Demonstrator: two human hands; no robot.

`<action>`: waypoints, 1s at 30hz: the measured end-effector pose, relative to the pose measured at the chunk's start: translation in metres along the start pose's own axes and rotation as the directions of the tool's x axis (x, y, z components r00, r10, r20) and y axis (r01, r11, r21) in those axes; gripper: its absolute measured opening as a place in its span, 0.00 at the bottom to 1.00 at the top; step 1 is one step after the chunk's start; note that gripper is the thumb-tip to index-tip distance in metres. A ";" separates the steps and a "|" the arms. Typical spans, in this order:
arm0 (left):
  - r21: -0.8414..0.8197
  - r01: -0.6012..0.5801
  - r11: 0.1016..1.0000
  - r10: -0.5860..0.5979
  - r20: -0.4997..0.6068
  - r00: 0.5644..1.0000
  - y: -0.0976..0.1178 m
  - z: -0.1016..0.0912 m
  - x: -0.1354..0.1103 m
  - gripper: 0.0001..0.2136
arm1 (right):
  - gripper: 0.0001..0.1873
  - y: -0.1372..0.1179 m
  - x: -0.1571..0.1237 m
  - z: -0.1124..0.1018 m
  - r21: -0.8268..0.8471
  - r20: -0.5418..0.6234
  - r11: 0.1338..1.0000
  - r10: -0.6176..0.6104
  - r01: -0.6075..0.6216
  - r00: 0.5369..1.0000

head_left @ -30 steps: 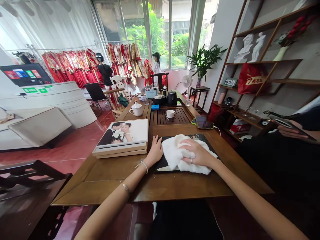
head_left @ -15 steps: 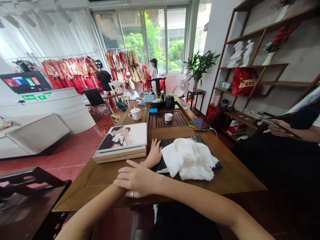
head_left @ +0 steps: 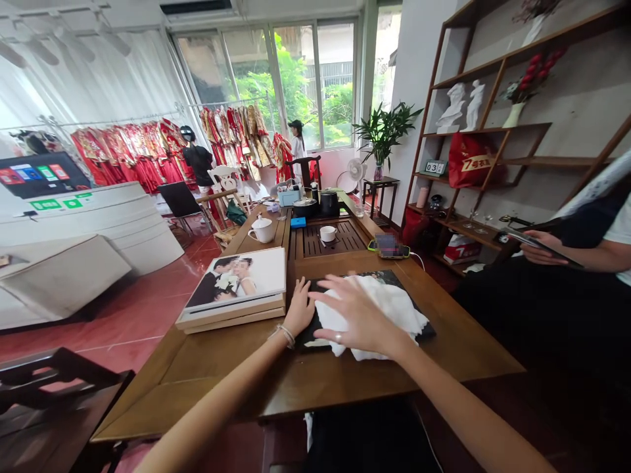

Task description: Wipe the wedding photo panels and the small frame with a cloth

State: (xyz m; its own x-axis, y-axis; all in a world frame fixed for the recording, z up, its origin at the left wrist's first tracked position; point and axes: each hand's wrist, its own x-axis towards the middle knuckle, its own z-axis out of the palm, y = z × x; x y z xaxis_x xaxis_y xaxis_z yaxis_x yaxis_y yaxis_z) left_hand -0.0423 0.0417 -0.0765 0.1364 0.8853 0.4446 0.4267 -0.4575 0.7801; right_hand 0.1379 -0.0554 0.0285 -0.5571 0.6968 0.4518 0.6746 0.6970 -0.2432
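Observation:
A crumpled white cloth (head_left: 405,309) lies on a flat dark photo panel (head_left: 428,331) at the near middle of the table. Resting at the panel's left edge is my left hand (head_left: 300,311), fingers stretched out and holding nothing. My right hand (head_left: 357,314), a ring on one finger, is over the left part of the cloth with its fingers spread. Whether it touches the cloth, I cannot tell. Left of my hands lies a stack of framed photos (head_left: 270,269), the top one picturing a couple.
Beyond them on the wooden table (head_left: 231,368) are a white teapot (head_left: 262,230), a slatted tea tray (head_left: 308,242), a white cup (head_left: 328,233) and a phone (head_left: 392,247) on a cable. At the right, a seated person's hand (head_left: 542,248) holds a tablet-like device.
My right hand has left my left forearm and moved right, over the cloth, fingers spreading. My left hand stays by the panel's left edge. The view has shifted slightly.

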 end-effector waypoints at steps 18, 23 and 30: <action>0.208 -0.047 0.977 0.024 0.110 0.994 0.006 -0.011 0.007 0.18 | 0.12 0.073 0.013 0.018 0.064 0.103 0.997 0.039 -0.046 0.994; 0.200 0.000 0.980 -0.011 0.052 0.999 0.000 -0.009 0.006 0.18 | 0.10 0.074 -0.043 0.002 0.222 0.057 0.966 -0.150 0.134 0.987; 0.121 0.029 0.992 -0.030 0.003 1.000 0.003 -0.006 0.007 0.17 | 0.31 0.135 -0.034 -0.003 0.000 -0.112 0.951 0.308 -0.310 0.945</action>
State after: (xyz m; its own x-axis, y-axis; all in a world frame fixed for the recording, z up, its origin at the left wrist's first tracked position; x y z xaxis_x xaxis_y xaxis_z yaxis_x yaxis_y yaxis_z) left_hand -0.0455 0.0458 -0.0684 0.1260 0.8987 0.4201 0.5353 -0.4181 0.7339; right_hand 0.2496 0.0146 -0.0177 -0.2640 0.8540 0.4483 0.8139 0.4467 -0.3716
